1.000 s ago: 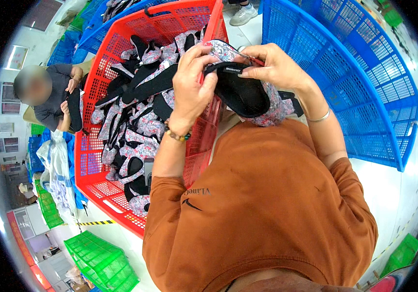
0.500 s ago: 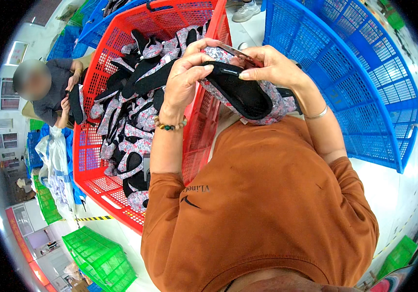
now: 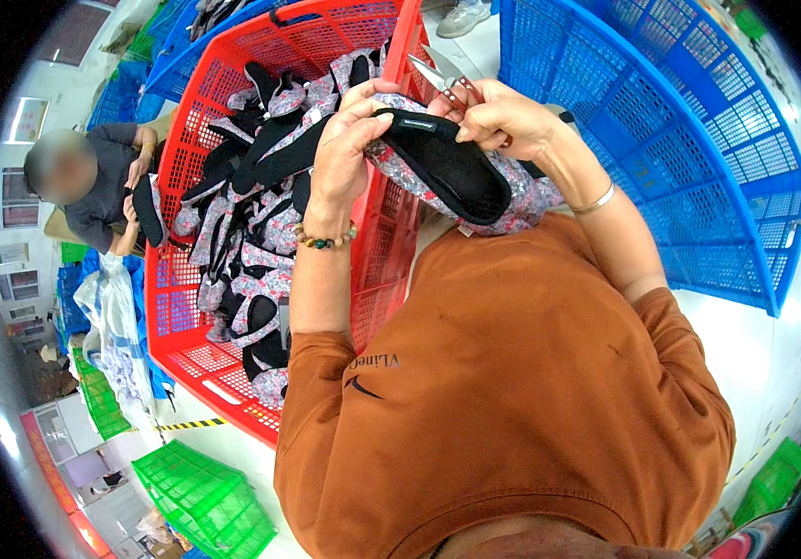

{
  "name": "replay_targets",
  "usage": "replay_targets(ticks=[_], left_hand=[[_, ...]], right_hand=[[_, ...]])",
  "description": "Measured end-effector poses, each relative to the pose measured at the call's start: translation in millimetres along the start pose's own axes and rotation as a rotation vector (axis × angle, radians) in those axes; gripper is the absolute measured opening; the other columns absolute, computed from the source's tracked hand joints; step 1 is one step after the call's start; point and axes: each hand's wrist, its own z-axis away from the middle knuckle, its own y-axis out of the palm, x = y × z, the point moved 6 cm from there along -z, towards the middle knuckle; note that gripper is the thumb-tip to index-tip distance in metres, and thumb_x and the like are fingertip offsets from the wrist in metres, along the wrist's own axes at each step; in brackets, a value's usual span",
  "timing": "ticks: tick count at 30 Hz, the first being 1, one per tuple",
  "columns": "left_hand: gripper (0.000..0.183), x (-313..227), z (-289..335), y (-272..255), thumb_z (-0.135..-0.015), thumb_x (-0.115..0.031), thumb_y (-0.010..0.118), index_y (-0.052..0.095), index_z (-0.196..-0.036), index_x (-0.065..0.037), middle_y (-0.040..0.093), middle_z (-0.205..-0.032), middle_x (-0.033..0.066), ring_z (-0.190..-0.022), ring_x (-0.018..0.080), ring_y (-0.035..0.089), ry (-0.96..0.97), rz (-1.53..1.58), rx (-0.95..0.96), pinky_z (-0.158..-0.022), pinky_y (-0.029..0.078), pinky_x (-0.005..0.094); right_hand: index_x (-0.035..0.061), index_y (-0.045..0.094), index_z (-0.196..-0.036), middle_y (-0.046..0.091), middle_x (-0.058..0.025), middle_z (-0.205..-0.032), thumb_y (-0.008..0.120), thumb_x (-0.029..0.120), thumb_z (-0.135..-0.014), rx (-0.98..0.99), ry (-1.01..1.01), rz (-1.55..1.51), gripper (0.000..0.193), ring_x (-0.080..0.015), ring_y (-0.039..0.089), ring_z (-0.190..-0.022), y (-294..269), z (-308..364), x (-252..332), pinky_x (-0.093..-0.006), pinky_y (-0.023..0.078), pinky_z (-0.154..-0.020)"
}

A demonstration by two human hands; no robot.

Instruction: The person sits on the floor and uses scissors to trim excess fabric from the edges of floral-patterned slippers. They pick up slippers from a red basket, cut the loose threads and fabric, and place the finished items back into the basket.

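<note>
White floor (image 3: 726,359) carries red crate (image 3: 386,256); floral slipper (image 3: 447,182) held near crate's right edge. Left hand (image 3: 340,154): fingers pinched on slipper's rim. Right hand (image 3: 514,121): fingers closed round snips (image 3: 434,76).

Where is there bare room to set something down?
White floor shows between the nearer blue crate and brown right sleeve; a smaller patch between the red crate and a green crate. Crowded: that red crate, heaped with floral slippers, and where left hand and right hand handle another slipper.
</note>
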Motion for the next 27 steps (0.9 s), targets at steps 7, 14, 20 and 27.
replay_targets(ticks=[7, 14, 20, 27], left_hand=[[0.021, 20, -1, -38, -0.078, -0.001, 0.05, 0.06, -0.095, 0.008, 0.057, -0.101, 0.0087, -0.09, 0.0156, 0.055, 0.002, 0.173, -0.326, -0.083, 0.041, 0.0259], [0.02, 46, -2, -98, -0.085, -0.008, 0.046, 0.058, -0.093, 0.005, 0.062, -0.096, 0.0159, -0.09, 0.0281, 0.059, -0.107, 0.54, -0.56, -0.084, 0.046, 0.0412], [0.02, 60, -5, -85, -0.089, -0.023, 0.048, 0.053, -0.101, -0.007, 0.06, -0.095, 0.0086, -0.088, 0.0231, 0.058, -0.296, 0.406, -0.55, -0.077, 0.046, 0.044], [0.068, 15, -5, -65, -0.074, -0.022, 0.065, 0.032, -0.132, -0.006, 0.048, -0.115, 0.0078, -0.092, 0.0151, 0.053, -0.03, -0.419, -0.308, -0.073, 0.047, 0.0247]], right_hand=[[-0.0015, 0.061, -0.095, 0.058, -0.0027, -0.073, 0.062, 0.022, -0.08, -0.356, -0.308, 0.568, 0.028, -0.0077, 0.051, -0.065, -16, 8, 11, -0.0214, 0.042, -0.057], [0.0028, 0.058, -0.102, 0.05, 0.0055, -0.07, 0.063, 0.038, -0.076, -0.494, 0.018, 0.425, 0.044, 0.0005, 0.037, -0.052, -78, 64, 2, -0.0157, 0.021, -0.041], [0.0066, 0.054, -0.112, 0.048, 0.0078, -0.068, 0.062, 0.023, -0.079, -0.445, -0.185, 0.147, 0.038, 0.0007, 0.026, -0.045, -70, 61, 16, -0.0164, 0.013, -0.038], [0.0089, 0.049, -0.072, 0.047, 0.0039, -0.059, 0.058, 0.018, -0.081, -0.38, -0.045, -0.526, 0.016, 0.0001, 0.028, -0.036, -95, 54, -7, -0.0139, 0.016, -0.03]])
